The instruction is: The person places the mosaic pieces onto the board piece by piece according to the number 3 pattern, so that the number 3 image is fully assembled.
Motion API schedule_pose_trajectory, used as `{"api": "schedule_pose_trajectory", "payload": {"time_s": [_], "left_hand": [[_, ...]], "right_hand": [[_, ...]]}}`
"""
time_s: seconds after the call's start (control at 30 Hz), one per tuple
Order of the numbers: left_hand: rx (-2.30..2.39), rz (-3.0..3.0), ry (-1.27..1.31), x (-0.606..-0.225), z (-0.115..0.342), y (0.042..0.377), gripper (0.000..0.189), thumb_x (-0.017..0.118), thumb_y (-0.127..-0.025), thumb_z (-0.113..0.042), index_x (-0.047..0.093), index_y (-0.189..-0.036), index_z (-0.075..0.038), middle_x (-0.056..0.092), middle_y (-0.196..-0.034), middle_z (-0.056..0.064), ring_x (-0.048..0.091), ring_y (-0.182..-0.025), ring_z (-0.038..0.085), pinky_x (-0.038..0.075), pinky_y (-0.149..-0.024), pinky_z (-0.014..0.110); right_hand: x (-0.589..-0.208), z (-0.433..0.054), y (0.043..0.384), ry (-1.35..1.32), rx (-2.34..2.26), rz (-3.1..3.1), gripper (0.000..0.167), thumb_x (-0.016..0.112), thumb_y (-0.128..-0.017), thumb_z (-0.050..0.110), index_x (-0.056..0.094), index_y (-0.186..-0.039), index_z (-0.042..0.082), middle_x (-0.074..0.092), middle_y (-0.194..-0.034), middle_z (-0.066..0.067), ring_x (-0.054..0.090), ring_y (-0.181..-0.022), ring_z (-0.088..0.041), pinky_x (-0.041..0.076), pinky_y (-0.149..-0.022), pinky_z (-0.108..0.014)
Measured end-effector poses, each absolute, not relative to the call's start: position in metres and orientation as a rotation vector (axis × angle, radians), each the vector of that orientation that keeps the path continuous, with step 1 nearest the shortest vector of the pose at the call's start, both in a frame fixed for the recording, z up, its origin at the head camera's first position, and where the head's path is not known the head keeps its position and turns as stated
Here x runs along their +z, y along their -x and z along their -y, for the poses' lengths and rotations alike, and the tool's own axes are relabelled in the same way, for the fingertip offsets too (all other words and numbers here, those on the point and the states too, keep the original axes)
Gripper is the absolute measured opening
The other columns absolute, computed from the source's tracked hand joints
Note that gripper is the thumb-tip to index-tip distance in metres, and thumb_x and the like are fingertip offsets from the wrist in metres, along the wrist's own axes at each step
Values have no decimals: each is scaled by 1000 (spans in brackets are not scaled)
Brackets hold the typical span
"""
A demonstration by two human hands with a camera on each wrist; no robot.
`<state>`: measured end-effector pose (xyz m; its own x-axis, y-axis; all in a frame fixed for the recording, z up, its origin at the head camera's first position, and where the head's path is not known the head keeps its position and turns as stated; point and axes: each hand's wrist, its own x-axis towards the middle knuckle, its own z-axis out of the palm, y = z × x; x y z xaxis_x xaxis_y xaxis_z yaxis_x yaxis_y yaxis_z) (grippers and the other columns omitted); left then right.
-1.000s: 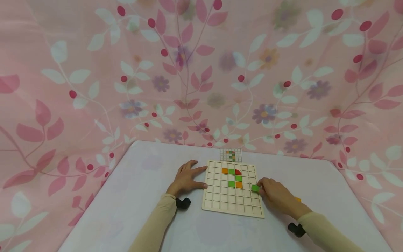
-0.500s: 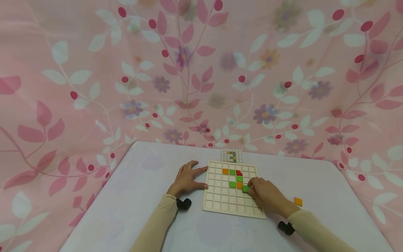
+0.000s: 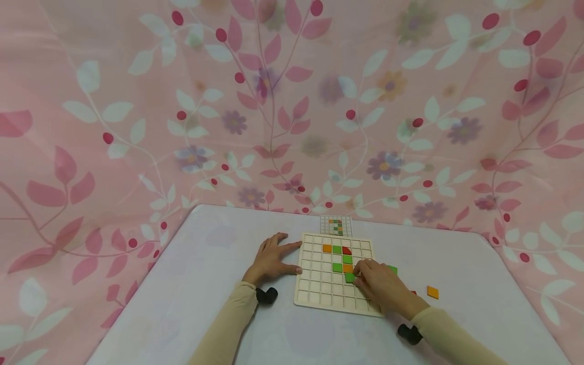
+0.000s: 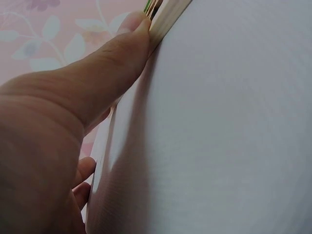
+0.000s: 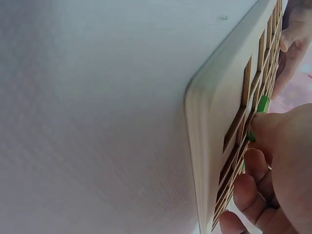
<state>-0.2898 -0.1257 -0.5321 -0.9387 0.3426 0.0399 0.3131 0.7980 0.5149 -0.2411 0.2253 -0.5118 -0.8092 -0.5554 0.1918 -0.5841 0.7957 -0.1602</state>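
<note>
A pale wooden grid board point(image 3: 315, 296) lies on the table. My right hand point(image 3: 385, 286) pinches a green square tile point(image 3: 350, 278), which sits low over a cell just below an orange tile point(image 3: 348, 268). In the right wrist view, the thumb and curled fingers are right at the grid, around the green tile. Other tiles in the cells are orange, green and a red quarter-round one point(image 3: 347, 250). My left hand point(image 3: 269, 259) has its fingers spread, with thumb and index fingertip against the board's left edge; the left wrist view shows the thumb point(image 4: 117, 63) on that edge.
A small printed pattern card point(image 3: 335, 226) lies behind the board. Right of the board, an orange tile point(image 3: 432, 292) rests on the white table point(image 3: 219, 243); a green tile point(image 3: 393, 270) and a red piece point(image 3: 413, 292) show partly behind the right hand. A pink floral curtain stands behind.
My right hand has carried the green tile leftward from the board's right edge to the cell below the orange tile. Loose pieces behind that hand have come into view. The left hand stays put.
</note>
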Motion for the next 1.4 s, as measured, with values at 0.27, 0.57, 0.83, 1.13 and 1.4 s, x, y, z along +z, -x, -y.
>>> {"api": "schedule_pose_trajectory", "payload": {"time_s": [0.27, 0.57, 0.83, 1.13, 1.4], "left_hand": [[831, -2926, -539, -531, 125, 290, 80, 84, -85, -58, 56, -156, -33, 34, -169, 15, 28, -157, 41, 17, -128, 64], [857, -2922, -529, -529, 126, 289, 80, 84, -86, -56, 56, -156, -32, 33, -169, 16, 27, -156, 42, 15, -128, 65], [834, -2925, -524, -530, 126, 290, 80, 83, -86, -58, 55, -156, -34, 33, -169, 15, 27, -157, 41, 15, -129, 64], [841, -2911, -518, -529, 125, 287, 81, 84, -85, -58, 56, -156, -34, 33, -169, 15, 28, -156, 42, 16, -128, 64], [837, -2918, -521, -529, 125, 286, 81, 84, -85, -58, 56, -156, -33, 33, -169, 15, 28, -156, 42, 16, -128, 65]], "right_hand": [[-507, -223, 243, -901, 448, 2882, 11, 79, -97, 27, 69, -102, 23, 56, -88, 16, 45, -74, -2, 43, -71, -25], [-510, -226, 251, -916, 842, 2821, 7, 86, -91, 19, 79, -91, 19, 64, -82, 14, 51, -71, 1, 47, -63, -19], [-513, -233, 255, -888, 1128, 2779, 8, 89, -87, 17, 84, -94, 13, 74, -86, 7, 56, -72, 0, 50, -62, -20], [-517, -235, 256, -752, 1183, 2835, 16, 91, -85, 22, 84, -98, 15, 71, -85, 9, 55, -71, -3, 49, -63, -19], [-523, -245, 253, -647, 1194, 2765, 22, 93, -82, 23, 81, -100, 17, 71, -86, 10, 59, -73, -3, 53, -66, -21]]}}
